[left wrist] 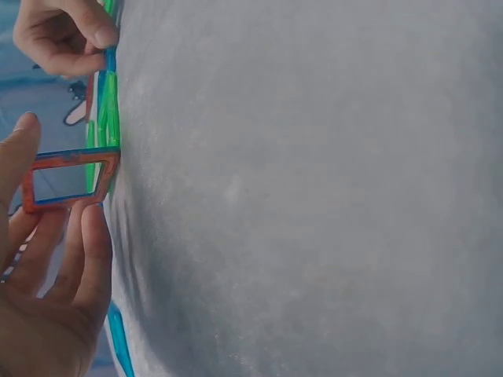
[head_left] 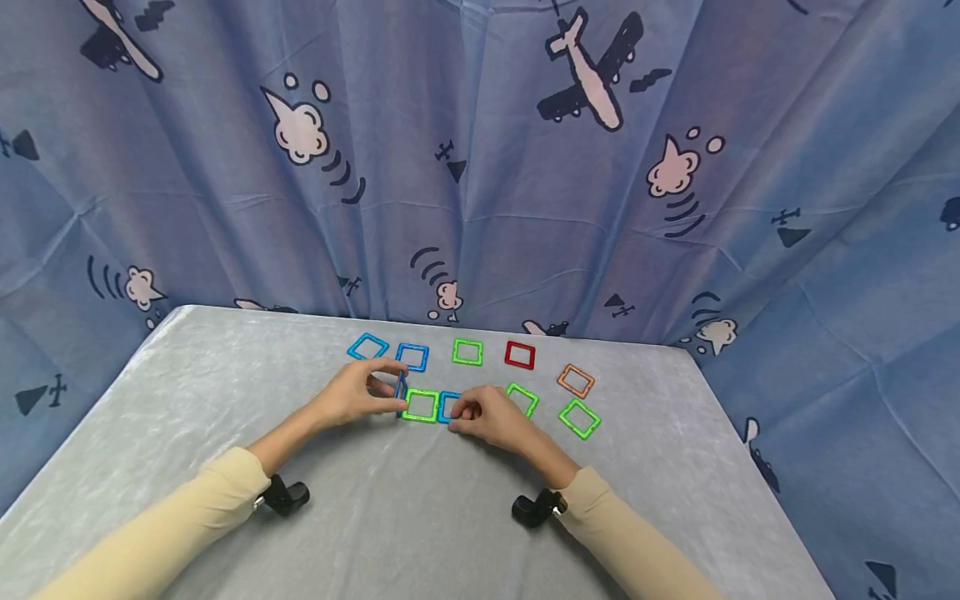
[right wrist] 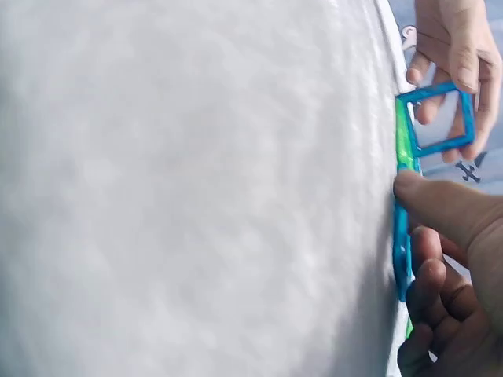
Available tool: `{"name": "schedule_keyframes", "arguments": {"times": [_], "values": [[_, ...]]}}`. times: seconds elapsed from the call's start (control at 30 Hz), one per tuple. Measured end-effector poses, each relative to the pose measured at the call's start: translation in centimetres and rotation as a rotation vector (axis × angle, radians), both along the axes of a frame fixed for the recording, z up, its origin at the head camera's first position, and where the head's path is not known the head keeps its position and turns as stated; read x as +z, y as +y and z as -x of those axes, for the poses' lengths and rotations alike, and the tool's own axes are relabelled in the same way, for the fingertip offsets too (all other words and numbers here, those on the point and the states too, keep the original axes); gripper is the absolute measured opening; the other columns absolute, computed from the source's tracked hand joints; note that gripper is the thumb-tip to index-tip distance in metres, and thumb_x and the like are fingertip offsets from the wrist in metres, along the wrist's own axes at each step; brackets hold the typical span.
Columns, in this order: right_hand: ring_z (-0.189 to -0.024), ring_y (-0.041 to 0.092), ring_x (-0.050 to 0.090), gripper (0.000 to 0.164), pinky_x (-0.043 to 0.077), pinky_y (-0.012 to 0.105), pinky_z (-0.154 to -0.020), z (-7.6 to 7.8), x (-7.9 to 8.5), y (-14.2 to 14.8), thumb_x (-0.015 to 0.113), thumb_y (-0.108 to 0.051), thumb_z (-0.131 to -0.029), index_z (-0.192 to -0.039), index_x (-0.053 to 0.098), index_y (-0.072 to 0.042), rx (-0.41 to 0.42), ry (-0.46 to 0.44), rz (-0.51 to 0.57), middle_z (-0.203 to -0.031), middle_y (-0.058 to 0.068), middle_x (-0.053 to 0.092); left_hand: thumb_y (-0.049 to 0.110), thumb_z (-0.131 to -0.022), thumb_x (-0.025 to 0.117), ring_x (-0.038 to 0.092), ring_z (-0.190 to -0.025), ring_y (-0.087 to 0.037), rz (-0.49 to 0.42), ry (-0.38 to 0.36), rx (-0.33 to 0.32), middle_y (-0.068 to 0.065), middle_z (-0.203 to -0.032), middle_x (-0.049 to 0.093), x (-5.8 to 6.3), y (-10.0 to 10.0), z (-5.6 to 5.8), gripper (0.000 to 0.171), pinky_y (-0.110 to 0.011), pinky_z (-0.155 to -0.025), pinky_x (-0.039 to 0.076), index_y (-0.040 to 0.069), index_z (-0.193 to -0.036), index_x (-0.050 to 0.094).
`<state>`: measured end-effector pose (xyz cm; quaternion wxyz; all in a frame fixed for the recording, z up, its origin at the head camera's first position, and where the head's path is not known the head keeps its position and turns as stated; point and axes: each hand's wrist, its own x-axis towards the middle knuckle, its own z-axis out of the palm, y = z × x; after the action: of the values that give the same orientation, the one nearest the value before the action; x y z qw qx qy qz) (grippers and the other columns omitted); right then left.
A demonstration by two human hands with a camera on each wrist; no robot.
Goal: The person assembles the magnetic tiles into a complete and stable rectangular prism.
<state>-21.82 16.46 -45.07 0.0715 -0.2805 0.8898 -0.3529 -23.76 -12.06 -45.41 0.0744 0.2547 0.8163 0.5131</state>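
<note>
My left hand [head_left: 352, 393] holds an upright square magnetic tile [head_left: 401, 390] between thumb and fingers. Its frame looks blue in the head and right wrist views, but orange-red with blue edges in the left wrist view. The lower edge stands along the left side of a flat green tile [head_left: 420, 420]. To the right of that green one lies a blue tile [head_left: 441, 408], side against side. My right hand [head_left: 491, 417] pinches this blue tile, thumb [right wrist: 413, 188] on its near edge, and covers its right part.
Behind the hands lie two blue tiles [head_left: 399, 358], a green tile [head_left: 468, 364] and a red tile [head_left: 521, 343]. More green tiles [head_left: 562, 413] and an orange tile [head_left: 567, 368] lie to the right. A patterned blue curtain [head_left: 480, 183] hangs beyond the grey-covered table [head_left: 375, 517].
</note>
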Motion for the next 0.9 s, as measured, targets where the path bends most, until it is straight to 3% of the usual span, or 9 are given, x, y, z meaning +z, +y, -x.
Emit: {"name": "schedule_keyframes", "arguments": {"times": [0.27, 0.77, 0.9], "values": [[-0.067, 0.012, 0.051, 0.015, 0.043, 0.025, -0.057, 0.4, 1.0, 2.9, 0.083, -0.010, -0.087, -0.098, 0.075, -0.002, 0.057, 0.017, 0.106, -0.077, -0.004, 0.058, 0.015, -0.084, 0.087, 0.071, -0.095, -0.023, -0.019, 0.018, 0.003, -0.021, -0.126, 0.065, -0.3, 0.1, 0.0, 0.057, -0.037, -0.080, 0.058, -0.002, -0.132, 0.062], [-0.073, 0.019, 0.058, 0.023, 0.050, 0.027, -0.063, -1.0, 1.3, 10.9, 0.082, -0.010, -0.088, -0.106, 0.074, 0.001, -0.066, 0.016, 0.182, -0.083, 0.002, 0.064, 0.017, -0.084, 0.087, 0.071, -0.093, -0.020, 0.001, 0.013, 0.013, -0.016, -0.124, 0.066, -0.1, 0.4, -0.3, 0.057, -0.038, -0.080, 0.058, -0.001, -0.132, 0.062], [-0.074, 0.022, 0.058, 0.020, 0.050, 0.029, -0.063, -1.8, 2.0, 11.6, 0.080, -0.001, -0.087, -0.105, 0.072, 0.005, -0.077, 0.034, 0.199, -0.084, 0.008, 0.064, 0.017, -0.085, 0.086, 0.071, -0.093, -0.019, 0.006, 0.011, 0.016, -0.016, -0.125, 0.066, -0.1, 0.3, -0.2, 0.057, -0.037, -0.080, 0.058, 0.000, -0.132, 0.062]]}}
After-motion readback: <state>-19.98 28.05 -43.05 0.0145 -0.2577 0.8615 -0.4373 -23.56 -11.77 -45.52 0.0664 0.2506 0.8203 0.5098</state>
